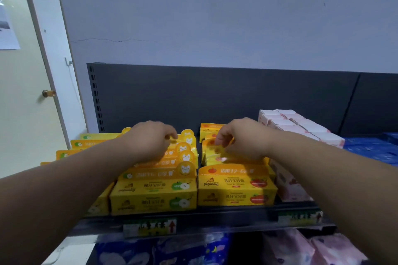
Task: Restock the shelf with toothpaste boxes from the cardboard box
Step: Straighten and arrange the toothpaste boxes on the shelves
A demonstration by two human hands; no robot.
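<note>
Pink boxes beside yellow toothpaste boxes

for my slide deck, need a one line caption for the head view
Left hand and right hand grip yellow pipidog toothpaste boxes on a dark shelf, pink boxes alongside.

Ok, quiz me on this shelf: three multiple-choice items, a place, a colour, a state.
1. The pink-and-white boxes sit: A left of the yellow boxes; B right of them; C on top of them.
2. The arrow on the shelf-edge label is: A red; B blue; C white.
3. The fingers of the right hand are: A curled on a yellow box; B spread flat; C off the shelf.
B: they stand at the row's right end. A: plainly red. A: fingertips bend over it.
</note>
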